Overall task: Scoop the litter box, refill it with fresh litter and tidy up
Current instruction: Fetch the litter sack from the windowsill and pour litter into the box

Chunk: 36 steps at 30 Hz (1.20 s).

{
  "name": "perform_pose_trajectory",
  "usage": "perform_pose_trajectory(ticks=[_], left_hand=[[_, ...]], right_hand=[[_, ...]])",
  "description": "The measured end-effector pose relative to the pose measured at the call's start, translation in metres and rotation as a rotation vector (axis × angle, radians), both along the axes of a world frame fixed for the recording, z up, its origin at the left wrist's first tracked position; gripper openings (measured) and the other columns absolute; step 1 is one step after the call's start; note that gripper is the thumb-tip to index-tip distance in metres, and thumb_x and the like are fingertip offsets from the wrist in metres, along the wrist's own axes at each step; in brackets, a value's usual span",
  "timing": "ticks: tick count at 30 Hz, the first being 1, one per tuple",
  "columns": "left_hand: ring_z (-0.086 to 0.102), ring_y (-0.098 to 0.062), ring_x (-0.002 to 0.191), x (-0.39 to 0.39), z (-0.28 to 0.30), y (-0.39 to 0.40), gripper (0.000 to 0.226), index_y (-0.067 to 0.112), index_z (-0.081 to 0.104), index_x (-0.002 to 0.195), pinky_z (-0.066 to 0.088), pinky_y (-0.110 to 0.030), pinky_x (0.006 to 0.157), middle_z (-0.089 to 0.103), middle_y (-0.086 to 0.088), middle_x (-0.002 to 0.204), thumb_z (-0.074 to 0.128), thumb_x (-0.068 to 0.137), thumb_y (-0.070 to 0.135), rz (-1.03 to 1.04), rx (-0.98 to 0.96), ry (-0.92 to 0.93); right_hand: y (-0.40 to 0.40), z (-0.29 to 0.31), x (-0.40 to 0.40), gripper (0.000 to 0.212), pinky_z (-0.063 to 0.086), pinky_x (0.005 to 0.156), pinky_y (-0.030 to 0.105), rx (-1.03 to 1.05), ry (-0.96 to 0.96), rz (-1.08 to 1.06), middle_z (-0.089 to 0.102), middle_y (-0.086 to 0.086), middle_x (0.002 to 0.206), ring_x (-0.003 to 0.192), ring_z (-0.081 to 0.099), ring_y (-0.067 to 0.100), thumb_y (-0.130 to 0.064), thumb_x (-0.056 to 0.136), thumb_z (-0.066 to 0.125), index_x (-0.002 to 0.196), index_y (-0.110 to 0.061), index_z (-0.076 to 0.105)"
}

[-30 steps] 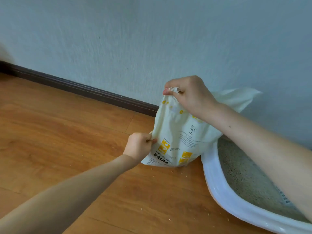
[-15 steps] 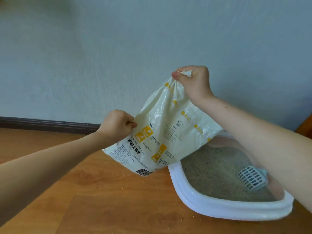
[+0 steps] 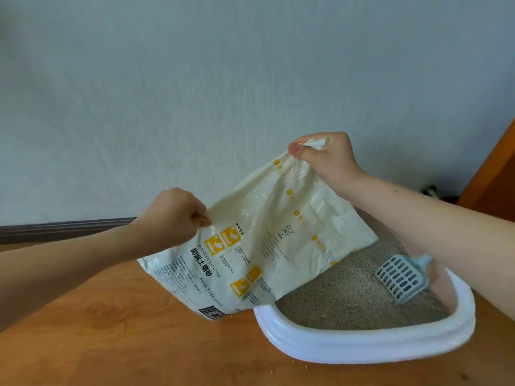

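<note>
A cream litter bag [image 3: 259, 246] with yellow marks and black print hangs tilted in the air, its lower right part over the left end of the litter box. My left hand [image 3: 172, 215] pinches the bag's left edge. My right hand [image 3: 326, 157] grips a top corner, held higher. The white litter box [image 3: 362, 344] sits on the floor at the right, filled with grey-brown litter [image 3: 342, 291]. A pale blue slotted scoop [image 3: 401, 277] lies inside on the litter at the right. The bag's mouth is hidden from view.
The wooden floor [image 3: 111, 330] spreads to the left and front, with litter crumbs [image 3: 273, 370] scattered near the box. A pale wall with a dark baseboard [image 3: 64, 228] stands behind. Orange wooden furniture [image 3: 493, 174] rises at the right edge.
Both hands lifted the bag off the floor and swung it right, tilting it over the box. The view turned right, so the box and scoop now show fully.
</note>
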State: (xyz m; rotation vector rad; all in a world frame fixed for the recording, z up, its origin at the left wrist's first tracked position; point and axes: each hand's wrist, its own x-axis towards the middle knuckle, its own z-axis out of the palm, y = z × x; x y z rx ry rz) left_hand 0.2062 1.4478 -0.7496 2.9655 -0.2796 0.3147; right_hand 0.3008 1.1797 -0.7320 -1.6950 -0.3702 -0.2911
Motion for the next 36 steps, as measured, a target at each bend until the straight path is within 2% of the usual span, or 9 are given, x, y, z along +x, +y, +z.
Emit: perform_pose_trajectory(ticks=[4,9,10,12,15,20,26,31,36], left_hand=[[0.049,-0.009,0.069,0.004,0.000,-0.019,0.015,0.022,0.077,0.089,0.035,-0.021,0.064,0.069,0.009,0.075,0.062,0.089,0.020,-0.002,0.058,-0.007],[0.060,-0.023,0.081,-0.002,-0.014,-0.043,0.021,0.026,0.073,0.093,0.033,-0.026,0.062,0.070,0.003,0.086,0.052,0.094,0.026,0.015,0.152,-0.056],[0.061,-0.026,0.080,-0.004,-0.018,-0.047,0.020,0.025,0.072,0.090,0.030,-0.027,0.060,0.070,0.001,0.083,0.053,0.094,0.025,0.019,0.143,-0.093],[0.062,-0.029,0.065,-0.007,-0.028,-0.051,0.019,0.020,0.071,0.076,0.026,-0.025,0.053,0.067,-0.001,0.067,0.058,0.089,0.016,-0.015,0.110,-0.196],[0.056,-0.026,0.043,-0.009,-0.039,-0.055,0.016,0.016,0.067,0.061,0.029,-0.019,0.047,0.060,0.000,0.050,0.060,0.074,0.011,-0.078,0.035,-0.291],[0.054,-0.024,0.046,-0.006,-0.051,-0.060,0.015,0.013,0.069,0.066,0.030,-0.019,0.048,0.060,0.001,0.053,0.058,0.076,0.009,-0.090,-0.043,-0.309],[0.054,-0.025,0.047,0.000,-0.056,-0.051,0.015,0.011,0.070,0.069,0.030,-0.020,0.049,0.060,0.000,0.055,0.057,0.077,0.008,-0.117,-0.079,-0.339],[0.057,-0.029,0.049,0.004,-0.056,-0.053,0.019,0.010,0.071,0.069,0.042,-0.027,0.045,0.061,-0.004,0.055,0.054,0.077,0.011,-0.143,-0.067,-0.328],[0.052,-0.029,0.045,0.008,-0.056,-0.066,0.018,0.010,0.067,0.063,0.031,-0.023,0.045,0.053,-0.003,0.049,0.053,0.074,0.011,-0.170,0.000,-0.327]], right_hand=[[-0.025,-0.008,-0.001,0.007,0.049,0.074,0.014,0.004,0.047,-0.001,0.070,-0.002,0.078,0.072,0.066,0.000,-0.013,0.081,0.076,0.086,-0.010,0.073],[-0.053,-0.021,0.001,0.008,0.051,0.075,0.020,-0.039,0.139,0.024,0.071,-0.009,0.071,0.071,0.066,0.003,-0.010,0.079,0.076,0.077,-0.016,0.072],[-0.057,-0.025,0.002,0.009,0.051,0.075,0.021,-0.044,0.159,0.032,0.071,-0.010,0.069,0.071,0.066,0.003,-0.010,0.079,0.076,0.077,-0.017,0.072],[-0.065,-0.031,0.005,0.008,0.051,0.075,0.023,-0.039,0.195,0.048,0.072,-0.009,0.070,0.073,0.067,0.005,-0.010,0.078,0.076,0.078,-0.017,0.072],[-0.075,-0.035,0.005,0.007,0.052,0.078,0.026,-0.004,0.227,0.041,0.072,-0.003,0.075,0.075,0.068,0.008,-0.009,0.079,0.075,0.082,-0.015,0.072],[-0.080,-0.040,0.006,0.007,0.051,0.087,0.029,0.020,0.258,0.043,0.073,-0.006,0.075,0.079,0.069,0.008,-0.009,0.081,0.073,0.083,-0.015,0.071],[-0.073,-0.042,0.002,0.005,0.053,0.089,0.035,0.082,0.296,0.032,0.071,0.002,0.081,0.082,0.068,0.016,-0.007,0.083,0.071,0.086,-0.011,0.070],[-0.080,-0.054,0.000,0.011,0.055,0.088,0.037,0.081,0.363,0.009,0.071,0.010,0.092,0.089,0.069,0.021,-0.010,0.084,0.071,0.094,-0.006,0.070],[-0.094,-0.074,0.000,0.021,0.055,0.088,0.040,0.108,0.482,0.021,0.070,0.016,0.102,0.095,0.069,0.025,-0.012,0.086,0.069,0.104,-0.001,0.067]])
